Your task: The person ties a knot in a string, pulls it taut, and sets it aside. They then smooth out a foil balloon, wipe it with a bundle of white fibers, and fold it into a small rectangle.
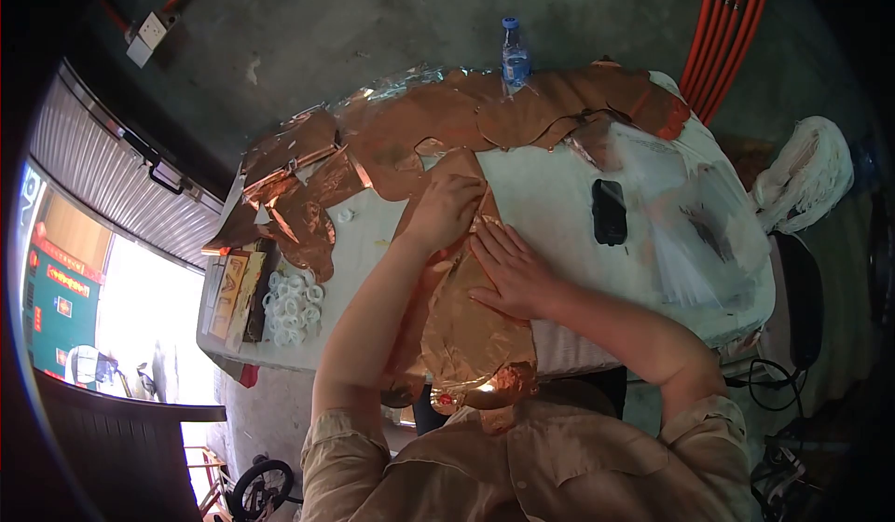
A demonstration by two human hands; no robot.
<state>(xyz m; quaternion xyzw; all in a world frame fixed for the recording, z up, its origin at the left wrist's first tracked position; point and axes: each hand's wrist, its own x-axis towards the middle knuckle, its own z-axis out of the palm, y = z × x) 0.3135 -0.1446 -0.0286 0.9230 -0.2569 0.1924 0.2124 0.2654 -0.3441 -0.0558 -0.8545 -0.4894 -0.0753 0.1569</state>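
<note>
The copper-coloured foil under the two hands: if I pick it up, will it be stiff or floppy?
The foil is probably floppy, because it is wrinkled and droops over the table's near edge. It looks thin, so likely light for its size. Its shiny surface may be slippery.

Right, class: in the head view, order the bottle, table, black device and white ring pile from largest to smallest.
1. Table
2. White ring pile
3. Bottle and black device: too alike to rank

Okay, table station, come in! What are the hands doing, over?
Left hand and right hand both on coppery foil, close together. Black phone-like object off to the right, not in the way.
</note>
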